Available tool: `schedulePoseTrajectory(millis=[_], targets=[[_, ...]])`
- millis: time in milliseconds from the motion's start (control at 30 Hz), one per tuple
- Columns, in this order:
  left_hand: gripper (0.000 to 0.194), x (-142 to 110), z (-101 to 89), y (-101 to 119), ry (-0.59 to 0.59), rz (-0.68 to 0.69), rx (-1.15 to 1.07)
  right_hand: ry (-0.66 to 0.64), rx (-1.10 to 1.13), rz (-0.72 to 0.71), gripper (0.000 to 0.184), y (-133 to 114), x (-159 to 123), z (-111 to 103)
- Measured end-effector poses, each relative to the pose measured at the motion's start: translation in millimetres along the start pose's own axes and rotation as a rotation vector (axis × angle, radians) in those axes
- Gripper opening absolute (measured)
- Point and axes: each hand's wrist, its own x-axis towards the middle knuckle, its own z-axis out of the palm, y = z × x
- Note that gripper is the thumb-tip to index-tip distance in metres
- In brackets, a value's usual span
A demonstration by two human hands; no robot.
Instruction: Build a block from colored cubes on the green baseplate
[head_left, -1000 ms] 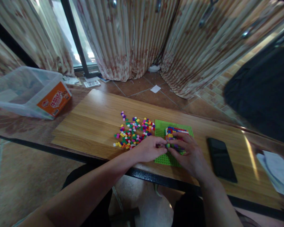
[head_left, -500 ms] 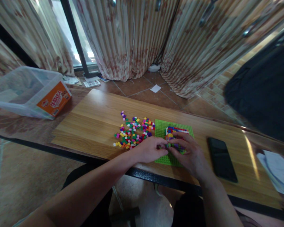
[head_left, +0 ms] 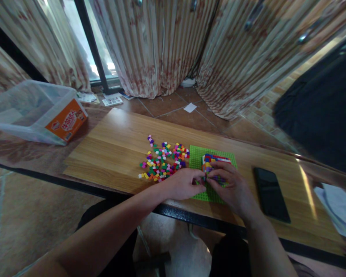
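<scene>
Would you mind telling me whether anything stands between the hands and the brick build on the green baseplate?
Nothing visible does: the left hand and right hand are at the brick build, fingertips close together. The loose bricks lie left of the green baseplate and the phone right of it, both out of the way.

Likely a room in a home, with floral-stained long curtains (head_left: 138, 50), a tiled floor (head_left: 173, 105) and scattered toy bricks (head_left: 163, 165).

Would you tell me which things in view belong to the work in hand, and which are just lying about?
In use:
- green baseplate
- brick build
- loose bricks

Lying about:
- black phone
- papers
- white slip on the floor
</scene>
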Motion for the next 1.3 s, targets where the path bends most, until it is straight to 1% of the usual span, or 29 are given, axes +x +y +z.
schedulePoseTrajectory(millis=[167, 600, 767, 900, 1033, 1167, 1300], targets=[[0.011, 0, 0.8, -1, 0.005, 0.009, 0.004, 0.003, 0.014, 0.010, 0.005, -1, 0, 0], [0.012, 0, 0.5, -1, -0.014, 0.012, 0.031, -0.017, -0.018, -0.059, 0.006, -2, 3, -5], [0.015, 1, 0.6, -2, -0.034, 0.005, 0.035, -0.022, -0.024, -0.029, 0.009, 2, 0, -6], [0.019, 0, 0.9, -3, -0.044, 0.003, 0.025, -0.035, -0.066, 0.021, 0.011, 7, -1, -6], [0.019, 0, 1.1, -2, -0.040, -0.006, 0.034, -0.041, -0.077, 0.079, 0.011, 7, -1, -6], [0.019, -1, 1.8, -1, -0.031, -0.007, 0.065, -0.047, -0.022, 0.102, 0.010, 8, -2, -6], [0.023, -2, 2.0, -1, 0.001, -0.025, 0.115, -0.035, 0.106, 0.100, 0.012, 12, -4, -9]])
